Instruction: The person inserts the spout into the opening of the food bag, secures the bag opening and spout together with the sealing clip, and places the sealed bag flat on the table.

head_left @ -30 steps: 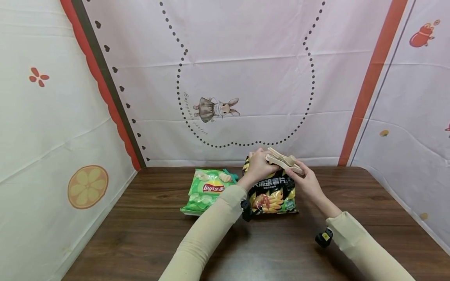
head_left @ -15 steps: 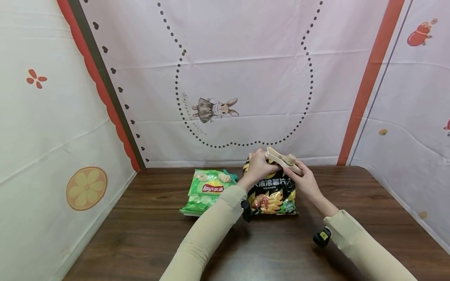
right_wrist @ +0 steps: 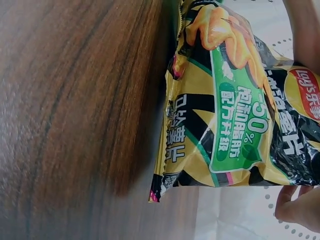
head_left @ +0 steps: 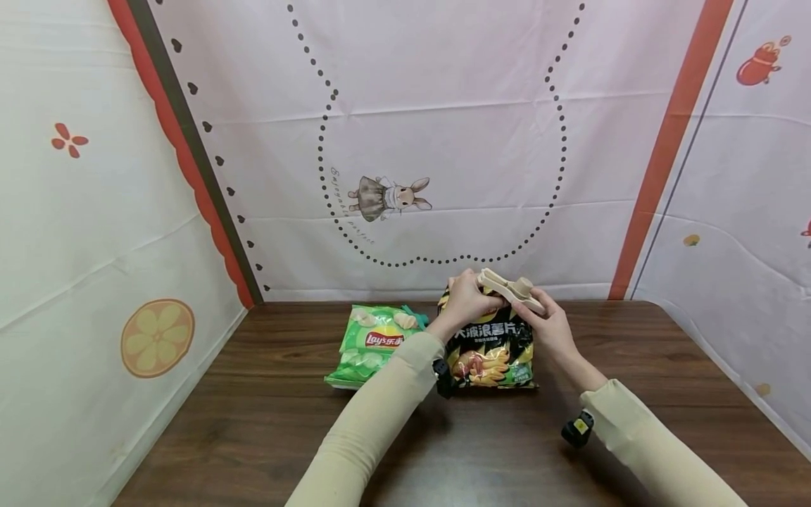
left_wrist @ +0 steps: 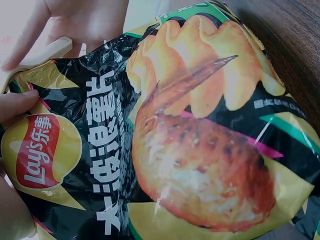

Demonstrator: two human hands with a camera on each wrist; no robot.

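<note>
A black Lay's chip bag (head_left: 484, 359) stands upright on the table in the head view. Across its top edge lies a beige bag clip (head_left: 510, 287) with a round knob; in the left wrist view part of the clip (left_wrist: 52, 51) shows beside the bag's top corner. My left hand (head_left: 467, 303) pinches the bag's top left, the thumb (left_wrist: 17, 105) on its front above the yellow logo. My right hand (head_left: 551, 320) grips the clip's right end, thumb in front. In the right wrist view that hand (right_wrist: 302, 207) is partly cut off. The bag's back is hidden.
A green Lay's chip bag (head_left: 374, 345) lies left of the black one, a teal clip (head_left: 415, 317) at its upper right corner. Dark wood table (head_left: 266, 408) spreads around them. A printed cloth (head_left: 443, 141) hangs behind the table and at both sides.
The beige clip's two arms look closer together than a second ago. My right wrist has moved slightly left. My left hand and both bags stay almost still.
</note>
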